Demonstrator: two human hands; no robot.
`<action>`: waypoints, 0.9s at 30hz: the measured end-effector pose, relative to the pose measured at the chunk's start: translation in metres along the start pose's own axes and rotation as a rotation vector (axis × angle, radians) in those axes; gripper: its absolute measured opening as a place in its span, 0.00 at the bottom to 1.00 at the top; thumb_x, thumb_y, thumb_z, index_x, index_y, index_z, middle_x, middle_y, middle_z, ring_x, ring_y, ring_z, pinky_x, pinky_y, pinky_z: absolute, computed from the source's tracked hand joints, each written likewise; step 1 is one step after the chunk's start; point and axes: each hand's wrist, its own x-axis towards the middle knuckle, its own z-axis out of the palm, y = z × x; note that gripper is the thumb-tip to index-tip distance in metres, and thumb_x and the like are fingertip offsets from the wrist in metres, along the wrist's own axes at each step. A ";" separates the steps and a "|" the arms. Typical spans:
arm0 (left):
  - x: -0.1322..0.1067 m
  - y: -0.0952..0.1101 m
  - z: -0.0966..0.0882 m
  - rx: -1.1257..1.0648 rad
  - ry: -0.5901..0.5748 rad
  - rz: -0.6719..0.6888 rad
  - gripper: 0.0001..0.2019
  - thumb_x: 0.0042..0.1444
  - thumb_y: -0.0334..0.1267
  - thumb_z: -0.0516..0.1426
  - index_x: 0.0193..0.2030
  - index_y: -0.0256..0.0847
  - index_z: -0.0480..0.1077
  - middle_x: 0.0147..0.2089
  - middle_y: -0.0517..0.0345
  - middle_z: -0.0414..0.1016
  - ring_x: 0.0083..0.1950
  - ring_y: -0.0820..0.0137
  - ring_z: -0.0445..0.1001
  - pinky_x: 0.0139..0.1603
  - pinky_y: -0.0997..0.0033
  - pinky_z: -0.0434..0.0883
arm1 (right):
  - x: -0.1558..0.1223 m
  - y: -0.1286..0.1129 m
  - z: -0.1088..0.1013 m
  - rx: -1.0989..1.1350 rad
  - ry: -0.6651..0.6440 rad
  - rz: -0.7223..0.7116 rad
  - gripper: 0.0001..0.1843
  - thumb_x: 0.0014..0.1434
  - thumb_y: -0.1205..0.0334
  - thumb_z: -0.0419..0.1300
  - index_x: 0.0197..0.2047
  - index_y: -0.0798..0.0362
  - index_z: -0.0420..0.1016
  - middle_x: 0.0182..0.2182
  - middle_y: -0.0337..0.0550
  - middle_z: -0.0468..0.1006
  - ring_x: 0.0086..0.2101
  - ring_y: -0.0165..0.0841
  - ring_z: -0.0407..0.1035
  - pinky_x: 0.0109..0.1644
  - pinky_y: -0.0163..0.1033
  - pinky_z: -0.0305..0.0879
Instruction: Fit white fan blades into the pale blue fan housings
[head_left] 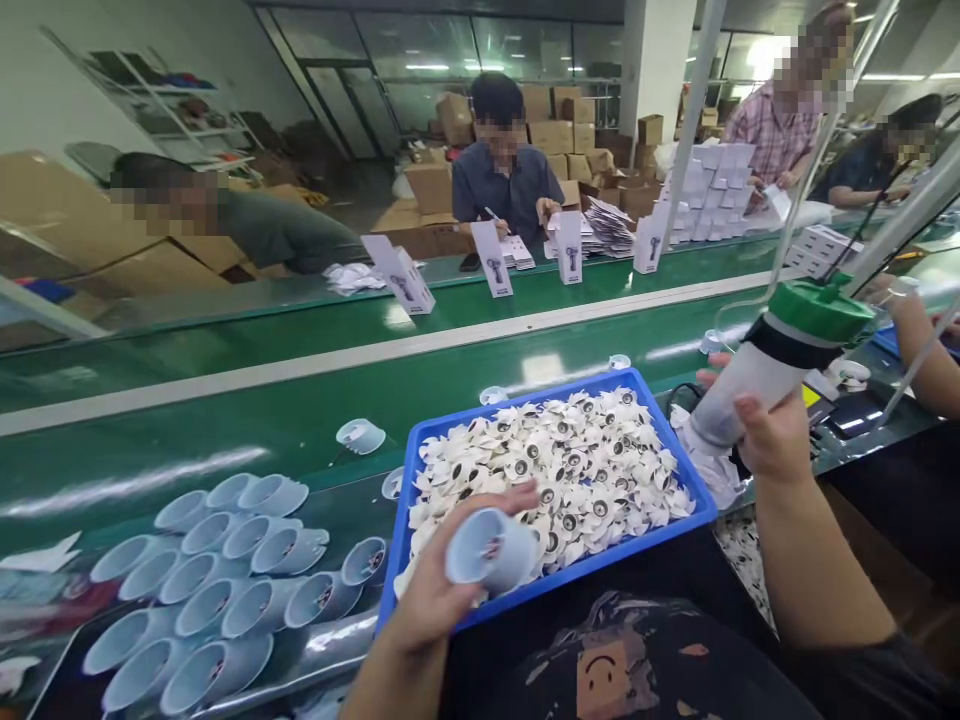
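Observation:
My left hand [435, 580] is wrapped round a light blue plastic cup-shaped housing [499, 555], its open end facing left and small parts inside. The housing is over the near edge of a blue tray [697, 515] heaped with white fan impellers [525, 465]. My right hand [776, 435] grips a frosted dispensing barrel [757, 385] with a black band and a green cap [821, 310], tilted down to the left beside the tray's right end. Its lower tip is hard to make out against white wrapping. More light blue housings [206, 605] stand in rows at the left.
A green conveyor belt [247, 400] runs across behind the tray, with a few loose housings [360, 436] on it. Printed white boxes [491, 262] stand along the far ledge. Several people work beyond it. A co-worker's arm [926, 350] reaches in at the right.

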 end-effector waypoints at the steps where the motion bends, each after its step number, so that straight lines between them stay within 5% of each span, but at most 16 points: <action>1: 0.009 0.003 0.016 -0.050 -0.065 -0.002 0.25 0.60 0.61 0.52 0.57 0.51 0.63 0.49 0.48 0.79 0.55 0.53 0.77 0.50 0.49 0.77 | 0.003 -0.009 0.007 0.075 -0.043 0.048 0.31 0.65 0.37 0.53 0.60 0.50 0.57 0.47 0.55 0.70 0.41 0.47 0.73 0.42 0.55 0.75; 6: 0.044 0.026 0.067 0.235 -0.248 -0.044 0.32 0.48 0.55 0.66 0.56 0.43 0.65 0.48 0.48 0.78 0.49 0.56 0.78 0.50 0.53 0.75 | 0.008 -0.078 0.030 0.601 -0.243 0.280 0.25 0.58 0.35 0.59 0.43 0.49 0.68 0.32 0.43 0.71 0.31 0.38 0.71 0.32 0.43 0.73; 10: 0.060 0.043 0.082 0.291 -0.209 0.040 0.21 0.49 0.49 0.66 0.45 0.41 0.71 0.40 0.53 0.80 0.42 0.60 0.79 0.43 0.61 0.75 | 0.015 -0.113 0.042 0.716 -0.333 0.468 0.26 0.48 0.36 0.64 0.39 0.48 0.69 0.30 0.42 0.71 0.30 0.37 0.69 0.29 0.41 0.70; 14: 0.063 0.050 0.087 0.271 -0.136 0.074 0.15 0.51 0.47 0.64 0.40 0.41 0.71 0.36 0.55 0.79 0.38 0.63 0.78 0.38 0.63 0.74 | 0.011 -0.117 0.044 0.765 -0.319 0.422 0.19 0.53 0.45 0.65 0.40 0.49 0.70 0.29 0.40 0.71 0.29 0.34 0.68 0.31 0.39 0.70; 22: 0.063 0.053 0.093 0.244 -0.046 0.069 0.15 0.50 0.47 0.65 0.38 0.41 0.71 0.35 0.56 0.78 0.37 0.63 0.79 0.37 0.65 0.74 | 0.007 -0.119 0.046 0.687 -0.315 0.364 0.15 0.59 0.47 0.61 0.41 0.49 0.68 0.33 0.40 0.70 0.33 0.34 0.70 0.34 0.39 0.72; 27: 0.054 0.040 0.076 0.316 -0.199 -0.159 0.31 0.47 0.48 0.68 0.57 0.44 0.68 0.48 0.51 0.80 0.46 0.56 0.80 0.47 0.55 0.77 | 0.012 -0.104 0.041 0.626 -0.182 0.360 0.21 0.54 0.43 0.66 0.41 0.50 0.68 0.36 0.42 0.70 0.31 0.35 0.71 0.35 0.41 0.74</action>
